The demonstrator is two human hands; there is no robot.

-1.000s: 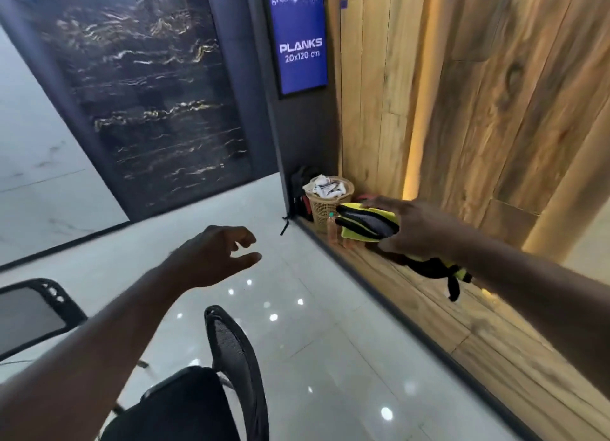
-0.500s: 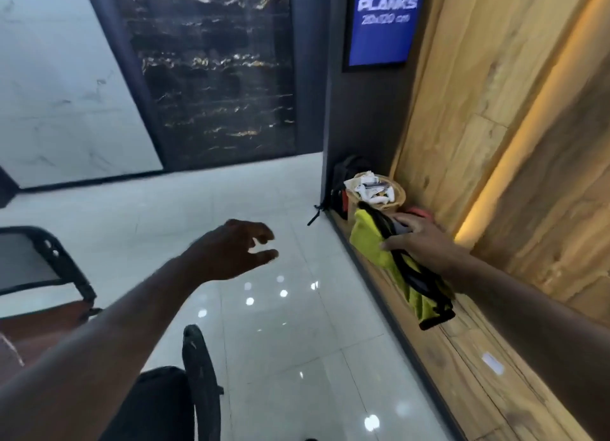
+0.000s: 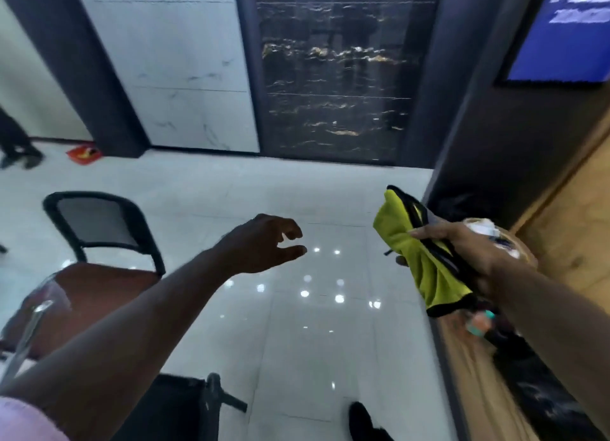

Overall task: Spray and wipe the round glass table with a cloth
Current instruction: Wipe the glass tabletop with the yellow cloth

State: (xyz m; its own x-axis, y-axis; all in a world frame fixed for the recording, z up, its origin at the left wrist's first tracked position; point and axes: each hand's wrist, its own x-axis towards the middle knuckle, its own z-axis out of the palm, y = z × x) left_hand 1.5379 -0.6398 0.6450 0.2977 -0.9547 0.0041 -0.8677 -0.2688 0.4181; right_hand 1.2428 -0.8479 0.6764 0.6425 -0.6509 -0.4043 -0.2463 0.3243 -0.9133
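Note:
My right hand [image 3: 468, 252] grips a yellow-green cloth with black trim [image 3: 419, 255], held in the air at the right above the floor's edge. Below the cloth a blurred bottle with a teal cap [image 3: 478, 325] shows on the wooden ledge. My left hand [image 3: 264, 242] hangs in mid-air over the white floor, fingers loosely curled and holding nothing. A curved glass edge, perhaps the round glass table [image 3: 29, 328], shows at the far left.
A black mesh-back chair with a brown seat [image 3: 99, 229] stands at the left. Another black chair back [image 3: 185, 404] sits just below me. A wicker basket [image 3: 515, 242] lies partly hidden behind my right wrist. A person's legs [image 3: 16, 143] stand far left.
The view has swung left, away from the wooden wall. My right hand has carried the cloth up and away from the basket. My left hand stays held out, empty.

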